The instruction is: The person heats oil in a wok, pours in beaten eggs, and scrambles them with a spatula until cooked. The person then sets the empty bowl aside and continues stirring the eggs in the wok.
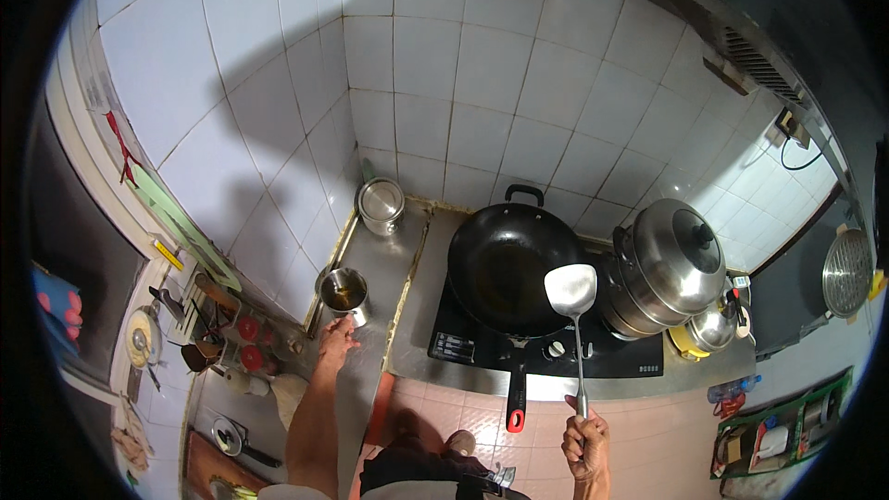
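My right hand is closed around the handle of a metal wok spatula, its blade raised over the right edge of a black wok. The wok rests on a black cooktop, and its dark handle with a red end points towards me. A thin layer of dark liquid seems to lie in its bottom. On the left, my left hand touches the near side of a steel cup standing on the metal counter; dark liquid shows inside. Whether the fingers grip its handle cannot be told.
A lidded steel steamer pot occupies the cooktop's right side, near a yellow container. A lidded steel canister stands in the back corner. Jars with red lids, a knife rack and a cutting board are at left.
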